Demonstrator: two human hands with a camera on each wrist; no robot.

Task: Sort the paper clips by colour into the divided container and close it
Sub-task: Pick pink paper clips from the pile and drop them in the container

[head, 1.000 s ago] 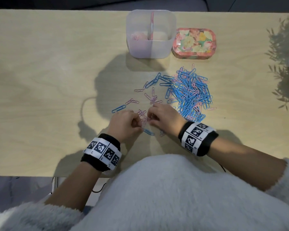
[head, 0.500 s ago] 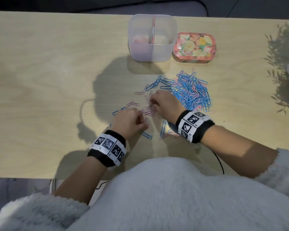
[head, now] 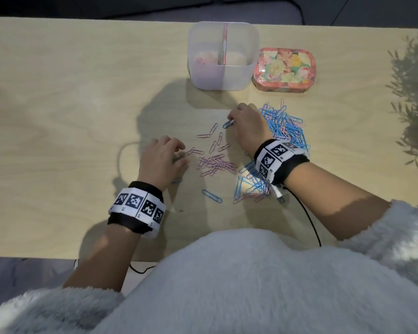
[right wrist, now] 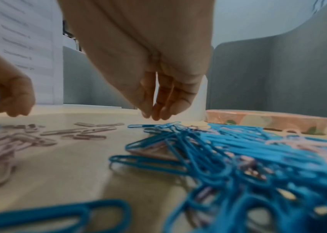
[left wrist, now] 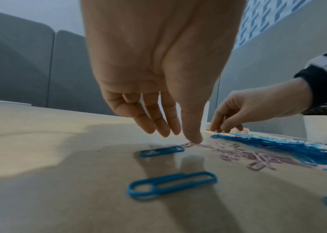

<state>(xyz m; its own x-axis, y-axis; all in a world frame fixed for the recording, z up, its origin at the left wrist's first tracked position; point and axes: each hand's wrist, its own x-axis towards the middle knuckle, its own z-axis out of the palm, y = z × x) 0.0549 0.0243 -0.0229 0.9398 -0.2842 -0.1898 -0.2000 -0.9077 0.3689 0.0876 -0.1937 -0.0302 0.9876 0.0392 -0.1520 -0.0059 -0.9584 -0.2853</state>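
Looking nearest us: we see one loose blue paper clip (head: 211, 196) flat on the wooden table (head: 58, 104), just right of our left wrist.
Left hand: our left hand (head: 161, 160) hovers low with fingers loosely spread and pointing down, holding nothing; the thumb tip meets the table at the pink clips' left edge.
Pink paper clips (head: 215, 163): a small flat cluster between our two hands, pale pink.
Right hand: our right hand (head: 247, 127) has its fingertips (right wrist: 154, 115) drawn together at a blue clip (head: 227, 123); whether they grip it we cannot tell.
Blue heap (head: 287, 126): tangled bright blue clips with some pink mixed in, just right of that hand.
Divided container (head: 223, 55): translucent, open, beyond the hands; a few pink clips in its left compartment.
Floral lid (head: 284, 69): beside the container's right wall.
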